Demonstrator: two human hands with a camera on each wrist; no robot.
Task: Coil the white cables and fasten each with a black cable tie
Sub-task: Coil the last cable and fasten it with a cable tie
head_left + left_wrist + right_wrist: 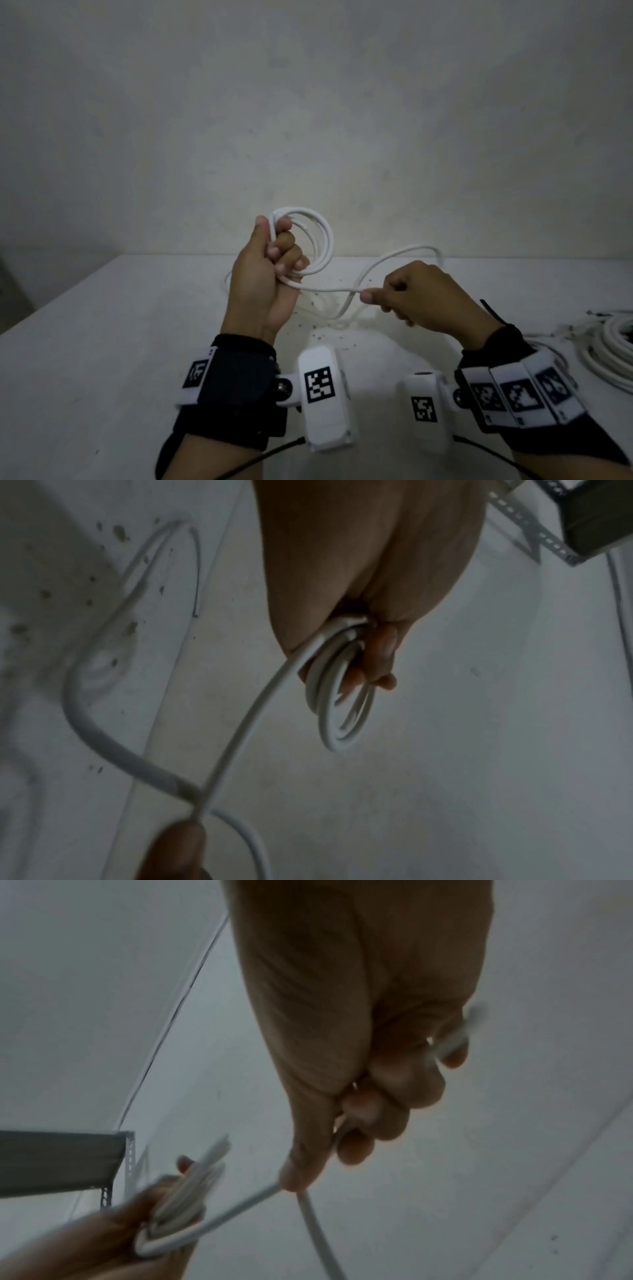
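White cable (pixel 317 240) is being wound above the worktop (pixel 102 342) near its far edge, the left hand (pixel 263 274) clenching the finished loops so they can't spring apart while the right hand (pixel 411 298) is pinching the loose run taut.

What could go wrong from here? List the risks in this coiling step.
1. The left hand grips several loops of the coil in one fist; if the grip eases, they may spring apart.
2. The right hand pinches the cable where it crosses itself, so the next loop might twist or kink.
3. The slack trailing over the table could snag.
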